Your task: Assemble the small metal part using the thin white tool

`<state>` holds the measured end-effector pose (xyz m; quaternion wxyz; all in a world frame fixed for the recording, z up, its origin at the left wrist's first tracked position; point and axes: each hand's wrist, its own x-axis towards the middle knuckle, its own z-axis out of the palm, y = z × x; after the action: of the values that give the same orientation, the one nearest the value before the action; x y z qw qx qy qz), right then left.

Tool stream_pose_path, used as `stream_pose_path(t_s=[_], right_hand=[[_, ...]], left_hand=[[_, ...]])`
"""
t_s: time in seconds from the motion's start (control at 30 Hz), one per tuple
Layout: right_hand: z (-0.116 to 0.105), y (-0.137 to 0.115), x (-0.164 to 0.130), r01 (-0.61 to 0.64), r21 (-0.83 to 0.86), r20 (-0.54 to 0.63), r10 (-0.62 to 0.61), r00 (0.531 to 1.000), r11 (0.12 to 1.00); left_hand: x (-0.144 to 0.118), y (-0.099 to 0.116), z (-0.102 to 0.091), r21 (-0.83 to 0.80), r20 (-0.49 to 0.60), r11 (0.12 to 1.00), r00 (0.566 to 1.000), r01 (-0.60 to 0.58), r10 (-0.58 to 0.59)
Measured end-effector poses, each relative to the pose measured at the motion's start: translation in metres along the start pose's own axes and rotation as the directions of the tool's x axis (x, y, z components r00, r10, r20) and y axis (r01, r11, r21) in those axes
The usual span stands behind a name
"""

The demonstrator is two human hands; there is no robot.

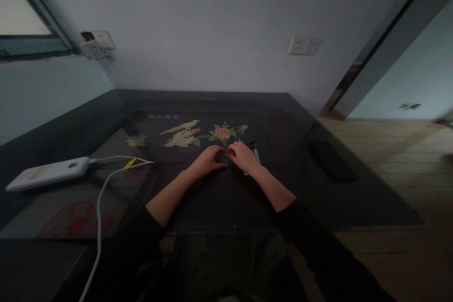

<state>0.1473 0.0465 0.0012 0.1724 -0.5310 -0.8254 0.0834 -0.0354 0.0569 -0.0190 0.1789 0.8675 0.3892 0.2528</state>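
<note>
My left hand (209, 158) and my right hand (243, 155) meet at the middle of a dark, glossy table (212, 203). Between their fingers sits a small dark object (224, 157) with a shiny surface, too dim to name. Both hands have their fingers curled in on it from either side. Just beyond my right hand lies a slim black-and-white item (255, 150), partly covered by that hand. A small white bit (246, 173) shows below my right wrist.
A white power bank (49, 173) with a white cable (99, 207) lies at the left. Toward the right edge rests a black phone-like slab (332, 160). Behind the table rises a wall with sockets (305, 46). A bird-and-flower picture (222, 133) decorates the tabletop.
</note>
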Motion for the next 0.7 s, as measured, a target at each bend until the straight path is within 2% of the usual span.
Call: stream_pose_path(t_s=[0.43,0.6,0.7], right_hand=[[0.0037,0.0052,0.0020,0.046,0.018,-0.020,-0.046,0.999,0.999],[0.0029,0.0062,0.0034,0.046,0.035,-0.060,-0.044,0.997,0.998],[0.0018,0.0078,0.0050,0.047,0.102,-0.116,-0.035,0.993,0.994]], left_hand=[[-0.0012,0.0008,0.0006,-0.031,0.022,1.000,1.000,0.002,-0.001],[-0.0016,0.0025,0.0003,-0.045,0.017,0.999,1.000,-0.008,0.008],[-0.0015,0.0062,-0.0017,-0.044,-0.010,0.999,1.000,-0.012,0.012]])
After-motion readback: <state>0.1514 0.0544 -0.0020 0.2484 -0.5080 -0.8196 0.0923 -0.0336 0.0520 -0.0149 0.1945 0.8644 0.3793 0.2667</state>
